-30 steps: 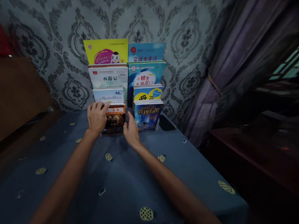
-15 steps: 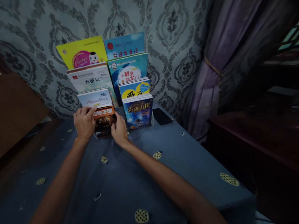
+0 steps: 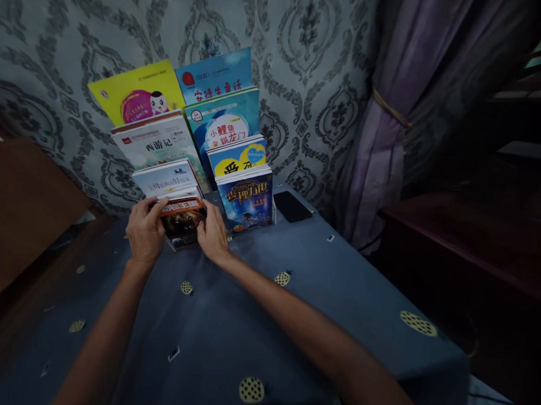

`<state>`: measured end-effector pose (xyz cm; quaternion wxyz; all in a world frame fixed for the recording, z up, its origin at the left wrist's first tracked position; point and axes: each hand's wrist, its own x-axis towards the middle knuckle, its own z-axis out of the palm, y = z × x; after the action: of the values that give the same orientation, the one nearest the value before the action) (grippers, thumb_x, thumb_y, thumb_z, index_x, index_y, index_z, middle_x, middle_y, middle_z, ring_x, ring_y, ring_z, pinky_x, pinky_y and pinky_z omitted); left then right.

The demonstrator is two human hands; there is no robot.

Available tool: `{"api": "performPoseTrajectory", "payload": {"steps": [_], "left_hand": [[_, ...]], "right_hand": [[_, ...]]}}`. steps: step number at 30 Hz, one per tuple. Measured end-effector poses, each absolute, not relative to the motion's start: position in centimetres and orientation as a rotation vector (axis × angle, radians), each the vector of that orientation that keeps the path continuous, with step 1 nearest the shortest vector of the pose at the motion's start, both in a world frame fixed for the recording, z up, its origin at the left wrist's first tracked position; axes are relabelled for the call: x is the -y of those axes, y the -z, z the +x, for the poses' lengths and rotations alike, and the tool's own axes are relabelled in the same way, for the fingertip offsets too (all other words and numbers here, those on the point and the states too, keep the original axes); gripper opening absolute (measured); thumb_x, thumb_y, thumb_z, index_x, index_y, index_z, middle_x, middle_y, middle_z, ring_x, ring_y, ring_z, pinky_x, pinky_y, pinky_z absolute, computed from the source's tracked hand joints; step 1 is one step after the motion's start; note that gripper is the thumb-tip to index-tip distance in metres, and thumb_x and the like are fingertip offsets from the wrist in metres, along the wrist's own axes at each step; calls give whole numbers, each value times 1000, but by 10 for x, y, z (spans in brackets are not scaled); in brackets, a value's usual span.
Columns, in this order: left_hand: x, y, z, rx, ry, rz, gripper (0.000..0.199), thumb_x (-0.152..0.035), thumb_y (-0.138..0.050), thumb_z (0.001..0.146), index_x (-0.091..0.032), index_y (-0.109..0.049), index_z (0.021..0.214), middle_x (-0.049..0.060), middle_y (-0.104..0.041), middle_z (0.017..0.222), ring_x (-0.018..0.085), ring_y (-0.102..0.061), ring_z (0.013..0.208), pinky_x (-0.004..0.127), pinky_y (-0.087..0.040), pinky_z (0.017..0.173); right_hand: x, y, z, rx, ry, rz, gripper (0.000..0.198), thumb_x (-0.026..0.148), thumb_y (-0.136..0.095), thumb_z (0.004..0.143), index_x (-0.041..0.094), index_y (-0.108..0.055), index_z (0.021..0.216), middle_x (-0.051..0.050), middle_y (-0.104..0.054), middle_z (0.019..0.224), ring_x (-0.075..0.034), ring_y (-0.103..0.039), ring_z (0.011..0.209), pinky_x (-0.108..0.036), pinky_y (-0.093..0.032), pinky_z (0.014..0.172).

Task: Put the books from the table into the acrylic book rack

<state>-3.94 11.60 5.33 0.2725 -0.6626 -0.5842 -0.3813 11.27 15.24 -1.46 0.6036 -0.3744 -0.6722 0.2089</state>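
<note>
A small dark book (image 3: 180, 222) with an orange title band stands at the front of the left row. My left hand (image 3: 147, 227) grips its left edge, fingers over the top corner. On its right edge my right hand (image 3: 214, 231) is closed, thumb on the cover. Right behind it stand a pale blue book (image 3: 168, 179) and a white book (image 3: 164, 141), with a yellow book (image 3: 139, 93) at the back. The right row has a dark blue book (image 3: 246, 198) in front, then a yellow-and-blue book (image 3: 236, 159), a teal book (image 3: 223, 117) and a light blue book (image 3: 216, 74).
A black phone (image 3: 293, 206) lies right of the books on the blue tablecloth (image 3: 226, 334). Patterned wallpaper (image 3: 302, 52) rises behind. A tied purple curtain (image 3: 378, 154) hangs at the right, near a dark red surface (image 3: 470, 239). A brown panel (image 3: 22, 212) is at the left.
The dark book's top has tipped, so its title band looks narrower, and it sits slightly lower between both hands. The camera view has shifted a little.
</note>
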Motion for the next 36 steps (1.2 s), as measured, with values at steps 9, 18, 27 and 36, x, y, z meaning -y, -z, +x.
{"api": "performPoseTrajectory", "payload": {"steps": [9, 18, 27, 36], "left_hand": [[-104, -51, -40, 1519, 1026, -1834, 49, -5, -46, 85, -24, -71, 122, 11, -66, 124, 26, -57, 120, 43, -46, 106], [-117, -46, -58, 1679, 1272, -1757, 51, -15, -47, 87, -18, -58, 137, 14, -60, 133, 26, -57, 126, 42, -47, 109], [-108, -44, -64, 1733, 1393, -1764, 50, -16, -45, 82, -15, -62, 128, 14, -68, 118, 23, -68, 109, 39, -55, 97], [-113, -52, -75, 1744, 1966, -1791, 35, -30, -63, 69, -18, -60, 102, 7, -67, 100, 20, -65, 94, 33, -54, 88]], "right_hand": [[-150, 13, 116, 1563, -477, -842, 62, 5, -43, 82, 14, -45, 143, -16, -57, 136, -26, -53, 131, -45, -46, 114], [-156, 15, 117, 1561, -436, -796, 59, 6, -43, 82, 15, -46, 141, -15, -59, 134, -26, -54, 129, -47, -46, 114], [-155, 18, 116, 1593, -444, -809, 59, 8, -42, 84, 7, -43, 142, -20, -58, 137, -28, -53, 131, -46, -43, 116], [-158, 23, 113, 1595, -422, -804, 60, 8, -43, 84, 8, -42, 144, -20, -57, 139, -28, -52, 133, -49, -42, 117]]}}
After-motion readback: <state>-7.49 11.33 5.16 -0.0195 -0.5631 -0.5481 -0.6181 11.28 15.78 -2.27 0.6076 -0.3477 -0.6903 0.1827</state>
